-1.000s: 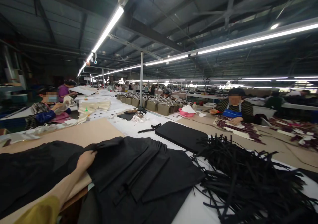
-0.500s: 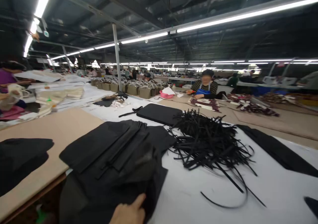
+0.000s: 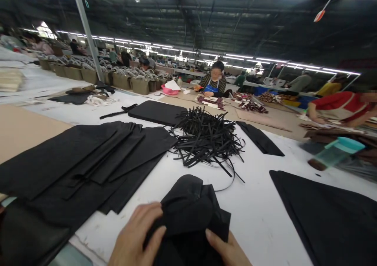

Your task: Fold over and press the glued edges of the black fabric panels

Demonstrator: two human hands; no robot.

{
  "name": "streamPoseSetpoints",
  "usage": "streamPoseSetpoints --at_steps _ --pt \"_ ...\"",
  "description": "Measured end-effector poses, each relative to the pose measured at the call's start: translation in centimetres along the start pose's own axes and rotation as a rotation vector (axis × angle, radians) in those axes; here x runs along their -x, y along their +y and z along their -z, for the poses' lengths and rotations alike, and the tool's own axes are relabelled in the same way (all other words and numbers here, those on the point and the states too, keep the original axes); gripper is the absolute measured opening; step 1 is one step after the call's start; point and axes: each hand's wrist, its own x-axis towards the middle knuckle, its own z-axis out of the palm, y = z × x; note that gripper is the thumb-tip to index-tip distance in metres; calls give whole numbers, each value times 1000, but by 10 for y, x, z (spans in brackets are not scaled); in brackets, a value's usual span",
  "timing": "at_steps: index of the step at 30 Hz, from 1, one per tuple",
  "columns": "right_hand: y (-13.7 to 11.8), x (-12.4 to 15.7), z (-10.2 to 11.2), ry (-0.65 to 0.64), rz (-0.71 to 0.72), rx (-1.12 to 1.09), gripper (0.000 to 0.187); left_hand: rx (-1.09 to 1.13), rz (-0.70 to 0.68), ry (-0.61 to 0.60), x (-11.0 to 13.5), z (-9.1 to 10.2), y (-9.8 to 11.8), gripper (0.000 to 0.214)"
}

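One bunched bundle of black cloth is gripped in two hands over a white table, the left hand curled around one side, the right hand pinching the other, thumb on top. Beyond lie one heap of black strips and one black pad, two aproned co-workers farther back.

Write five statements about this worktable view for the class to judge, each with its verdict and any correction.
1. The right hand holds black material. True.
2. The left hand holds scissors. False: the left hand holds the same black material.
3. Beyond the hands, black strips lie in a neat stack. False: the strips form a tangled pile.
4. A person across the table wears a blue apron. True.
5. The pink container holds something black. False: something white shows in the container.
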Motion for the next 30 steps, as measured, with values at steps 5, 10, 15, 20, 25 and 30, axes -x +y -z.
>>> streamPoseSetpoints --at_steps 5,10,15,20,25,30 --pt "-22 0 2 -236 -4 -129 67 780 483 -169 -50 8 -7 82" --pt "-43 -8 2 -302 66 124 51 1116 600 -425 -53 -11 6 51" --pt "-32 2 7 468 296 646 43 1066 563 -283 -41 -18 19 40" --pt "-2 24 -14 181 111 412 46 934 510 -265 -31 -17 43 38" --pt "-1 26 -44 -33 -5 -387 56 940 545 -276 -18 -24 56 41" --pt "-31 26 -53 57 157 -547 47 817 468 -176 -14 -21 66 37"
